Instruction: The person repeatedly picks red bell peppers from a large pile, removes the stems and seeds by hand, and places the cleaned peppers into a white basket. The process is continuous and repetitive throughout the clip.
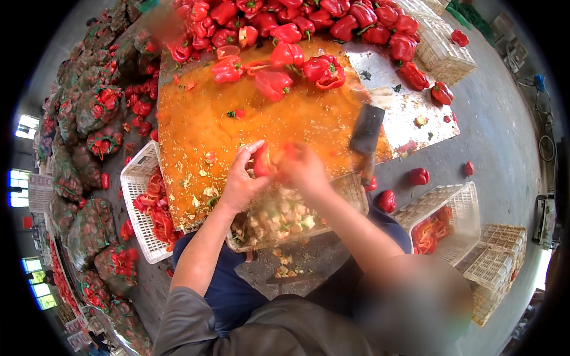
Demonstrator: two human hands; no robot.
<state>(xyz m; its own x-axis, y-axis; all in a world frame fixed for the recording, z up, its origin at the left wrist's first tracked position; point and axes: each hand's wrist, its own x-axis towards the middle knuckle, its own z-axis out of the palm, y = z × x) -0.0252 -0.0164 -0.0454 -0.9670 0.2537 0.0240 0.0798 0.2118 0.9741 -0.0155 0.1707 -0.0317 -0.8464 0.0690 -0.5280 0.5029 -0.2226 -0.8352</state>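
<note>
My left hand [245,178] grips a cut red bell pepper piece [263,161] over the near edge of the orange cutting board [200,115]. Close beside it my right hand [302,167], blurred by motion, has another red pepper piece [290,151] at its fingers. Below both hands a crate [360,193] holds pale cores, seeds and green stem scraps. A cleaver [368,129] lies at the board's right edge, its handle towards me. Farther back on the board sit whole peppers [272,83] and a pepper with its cut side showing [325,72].
Red peppers [267,22] are heaped along the far side. Left of the board, a white plastic crate [139,200] contains pepper pieces; another crate [467,213] with pieces is at right. Net sacks [89,222] crowd the left. Loose peppers [419,176] lie on the floor.
</note>
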